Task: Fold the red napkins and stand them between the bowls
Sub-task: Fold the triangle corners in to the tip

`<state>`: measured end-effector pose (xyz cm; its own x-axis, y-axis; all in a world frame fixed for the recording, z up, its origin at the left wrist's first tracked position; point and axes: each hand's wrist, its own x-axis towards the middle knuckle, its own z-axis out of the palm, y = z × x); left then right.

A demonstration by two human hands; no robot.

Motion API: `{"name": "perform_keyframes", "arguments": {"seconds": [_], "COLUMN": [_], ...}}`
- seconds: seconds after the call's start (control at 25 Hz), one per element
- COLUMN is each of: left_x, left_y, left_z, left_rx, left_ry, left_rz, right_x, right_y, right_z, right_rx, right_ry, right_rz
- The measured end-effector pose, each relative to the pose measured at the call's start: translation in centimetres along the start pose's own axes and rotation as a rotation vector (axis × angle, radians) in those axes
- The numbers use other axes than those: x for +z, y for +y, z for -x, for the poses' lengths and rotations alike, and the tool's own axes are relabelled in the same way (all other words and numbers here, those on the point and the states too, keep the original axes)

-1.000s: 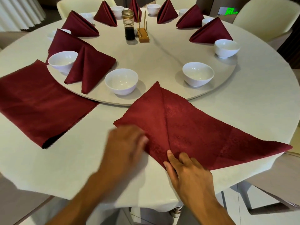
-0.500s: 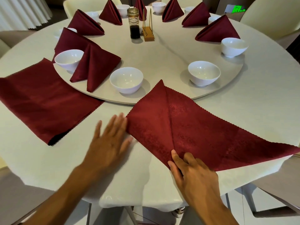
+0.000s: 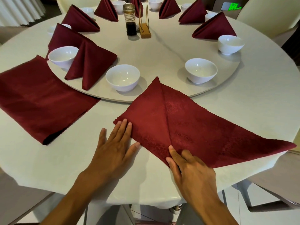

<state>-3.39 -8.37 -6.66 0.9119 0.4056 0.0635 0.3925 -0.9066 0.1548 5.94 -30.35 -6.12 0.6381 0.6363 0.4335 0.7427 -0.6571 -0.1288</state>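
Hands work a half-folded red napkin (image 3: 186,125) that lies flat on the table (image 3: 259,103), its peak lapping over the near rim of the turntable (image 3: 162,51). The left hand (image 3: 113,150) lies flat with fingers straight and close together, their tips resting on the napkin's left corner. The right hand (image 3: 190,169) presses the napkin's near point, its fingers (image 3: 174,155) lightly bent on the cloth at the bottom of the centre crease; whether they pinch it I cannot tell.

On the turntable just beyond the napkin's peak sit two white bowls, the left bowl (image 3: 122,77) and the right bowl (image 3: 201,70), both empty. Left of the left bowl stands a folded napkin (image 3: 90,62), touching a further empty bowl (image 3: 62,56). More folded napkins and bowls ring the turntable's far rim. Near its middle a glass jar (image 3: 129,20) holds dark liquid in its lower part, beside a small stand (image 3: 144,28). A stack of flat napkins (image 3: 37,106) lies on the table left of the turntable.
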Motion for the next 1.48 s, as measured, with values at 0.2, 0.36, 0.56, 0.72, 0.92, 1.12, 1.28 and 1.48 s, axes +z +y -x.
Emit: {"name": "perform_keyframes", "arguments": {"seconds": [0.2, 0.36, 0.56, 0.72, 0.92, 1.12, 1.28, 1.48], "left_x": [-0.5, 1.8, 1.9, 2.1, 2.2, 1.8, 1.4, 0.3], "left_y": [6.7, 8.7, 8.4, 8.4, 8.3, 8.5, 8.6, 9.0], "left_z": [1.9, 1.7, 1.9, 1.8, 1.8, 1.8, 2.0, 2.2], "left_rx": [0.260, 0.295, 0.308, 0.335, 0.361, 0.354, 0.335, 0.351], "left_ry": [0.091, 0.038, 0.039, 0.050, 0.067, 0.051, 0.026, 0.042], "left_rz": [0.017, 0.141, 0.095, 0.065, 0.060, 0.100, 0.118, 0.157], "right_x": [-0.5, -1.5, -3.2, -5.6, -9.5, -11.6, -10.4, -4.6], "right_y": [0.0, 0.6, 4.2, 13.7, 25.6, 25.8, 20.6, 10.4], "right_z": [-0.3, -0.5, 0.5, 1.3, -0.4, -6.8, -15.8, -24.8], "right_rx": [0.005, 0.000, -0.002, -0.064, 0.235, 0.570, 0.458, 0.343], "right_ry": [-0.077, -0.159, -0.237, -0.167, -0.127, -0.103, -0.105, -0.284], "right_rz": [-0.023, -0.140, -0.416, -0.022, -0.277, -0.890, -0.961, -0.737]}}
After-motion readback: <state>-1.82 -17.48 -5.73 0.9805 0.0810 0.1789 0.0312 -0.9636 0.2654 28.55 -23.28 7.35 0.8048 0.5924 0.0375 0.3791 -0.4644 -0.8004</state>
